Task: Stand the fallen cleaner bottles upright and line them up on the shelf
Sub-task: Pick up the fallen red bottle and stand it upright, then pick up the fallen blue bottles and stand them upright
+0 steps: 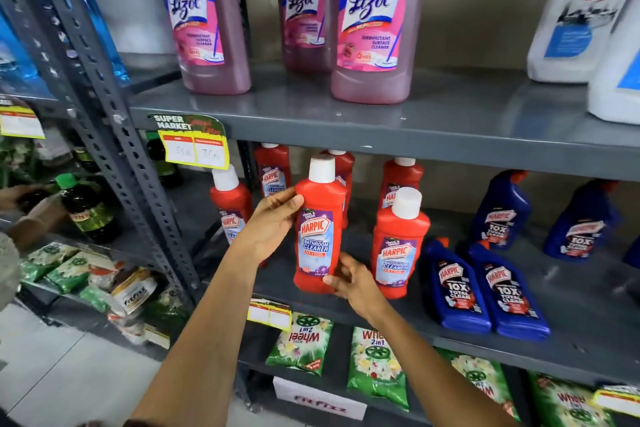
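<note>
I hold a red Harpic bathroom cleaner bottle upright at the front of the middle shelf. My left hand grips its upper left side. My right hand clasps its base from the right. Beside it stand more red bottles, one at left, one at right, and several behind. Two blue Harpic bottles lie flat on the same shelf to the right. Two other blue bottles stand further back.
Pink Lizol bottles and white Domex bottles stand on the shelf above. Green Wheel detergent packs fill the shelf below. Another person's hand holds a dark bottle at the neighbouring rack on the left.
</note>
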